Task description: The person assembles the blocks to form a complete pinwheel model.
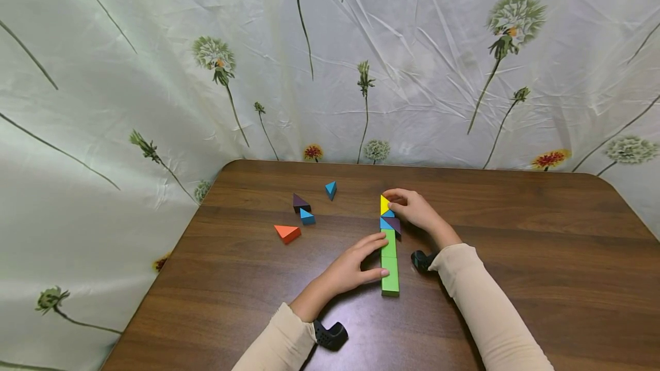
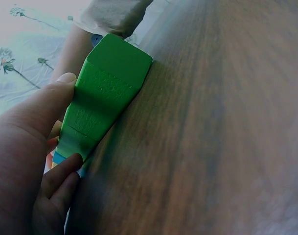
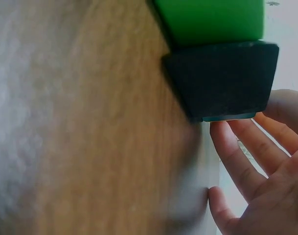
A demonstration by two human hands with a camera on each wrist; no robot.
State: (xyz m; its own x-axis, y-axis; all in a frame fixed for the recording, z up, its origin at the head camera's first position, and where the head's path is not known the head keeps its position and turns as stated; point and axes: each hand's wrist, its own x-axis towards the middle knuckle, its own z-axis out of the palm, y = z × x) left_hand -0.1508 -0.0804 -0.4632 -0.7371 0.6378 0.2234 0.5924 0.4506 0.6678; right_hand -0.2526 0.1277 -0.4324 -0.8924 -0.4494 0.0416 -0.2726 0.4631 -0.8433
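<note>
A straight row of blocks runs away from me. Two green rectangular blocks (image 1: 389, 273) form its near part, then a blue triangle (image 1: 385, 223) beside a dark purple triangle (image 1: 394, 224) that sticks out to the right. At the far end sits a yellow triangular block (image 1: 384, 205) against another blue triangle (image 1: 389, 214). My right hand (image 1: 412, 208) holds the yellow block between thumb and fingers. Fingertips and thumb of my left hand (image 1: 356, 265) rest along the left side of the green blocks (image 2: 104, 93), fingers extended. The purple triangle (image 3: 222, 81) hides part of the far end in the right wrist view.
Left of the row lie loose triangular blocks: an orange one (image 1: 287, 233), a dark purple one (image 1: 301, 203), a blue one (image 1: 307, 217) and another blue one (image 1: 331, 189) farther back. The brown wooden table (image 1: 515, 210) ends at a flowered curtain (image 1: 423, 73).
</note>
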